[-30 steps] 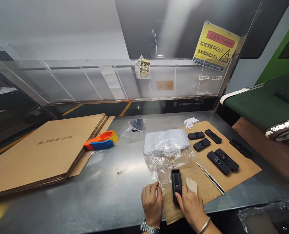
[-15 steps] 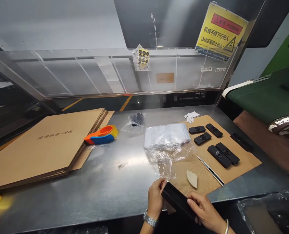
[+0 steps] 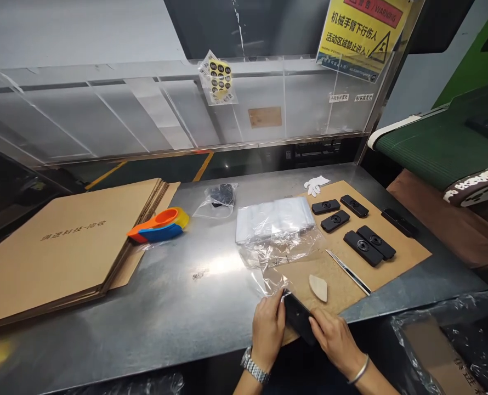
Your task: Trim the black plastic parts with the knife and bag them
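Observation:
Between my two hands, at the table's front edge, is a black rectangular device point(image 3: 298, 318), its exact kind unclear. My left hand point(image 3: 270, 323) is closed on its left end, and my right hand point(image 3: 332, 334) grips its right end. Just beyond, a pale wedge-shaped pad point(image 3: 318, 288) lies on the cardboard sheet point(image 3: 404, 253). A slim utility knife point(image 3: 348, 271) rests to its right. Several similar black devices point(image 3: 363, 248) with round centres lie farther back on the cardboard. A stack of clear plastic bags point(image 3: 274, 220) sits ahead of my hands.
Flat cardboard point(image 3: 71, 236) is stacked at the left, with an orange and blue tape dispenser point(image 3: 159, 225) beside it. A small bag with dark contents point(image 3: 220, 196) and a white glove point(image 3: 316, 185) lie at the back. A green conveyor point(image 3: 429, 137) stands at the right.
The black device has turned in my hands, and a broader face of it now shows. My right hand has shifted its hold. The camera view has moved slightly.

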A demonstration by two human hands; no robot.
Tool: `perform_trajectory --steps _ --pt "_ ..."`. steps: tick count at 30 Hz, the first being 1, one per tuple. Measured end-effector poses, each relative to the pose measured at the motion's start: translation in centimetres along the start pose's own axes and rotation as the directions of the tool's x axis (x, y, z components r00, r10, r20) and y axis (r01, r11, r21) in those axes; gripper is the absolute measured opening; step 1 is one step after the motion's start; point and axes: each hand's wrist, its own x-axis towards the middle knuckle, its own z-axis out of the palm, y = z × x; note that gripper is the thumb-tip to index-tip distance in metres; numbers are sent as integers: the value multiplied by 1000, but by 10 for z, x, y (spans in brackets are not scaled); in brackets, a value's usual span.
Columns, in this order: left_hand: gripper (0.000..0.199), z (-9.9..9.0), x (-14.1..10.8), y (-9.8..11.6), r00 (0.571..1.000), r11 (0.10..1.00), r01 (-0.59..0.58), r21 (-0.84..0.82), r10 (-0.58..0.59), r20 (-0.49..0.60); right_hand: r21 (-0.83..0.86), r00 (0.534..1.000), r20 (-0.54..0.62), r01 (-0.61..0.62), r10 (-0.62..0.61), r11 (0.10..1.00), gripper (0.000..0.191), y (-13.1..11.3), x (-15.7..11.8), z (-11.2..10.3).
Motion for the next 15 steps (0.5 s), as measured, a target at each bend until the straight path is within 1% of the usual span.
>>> perform_trajectory --steps 2,4,7,10,12,14,15 --pt "29 1 -3 5 997 996 -73 59 73 12 -9 1000 -7 17 -17 1000 28 1 0 1" --pt "29 -1 -6 10 989 984 -144 107 140 36 0 1000 -16 10 -10 1000 25 2 2 0" --pt "30 -6 -11 14 979 965 -205 166 201 43 31 997 -45 -61 62 998 22 1 5 2" --pt "30 -11 -16 22 966 945 -258 201 255 44 48 988 -83 -129 133 990 24 -4 10 5" --pt "30 -14 -19 32 934 908 -357 219 352 60 31 988 -93 -118 120 993 29 -11 13 6" --pt "29 -18 -18 44 881 851 -469 235 469 60 -7 994 -82 -78 77 997 30 -21 16 1" --pt "29 -21 -16 49 861 830 -502 242 507 47 -31 995 -75 -62 60 998 29 -27 17 -5"
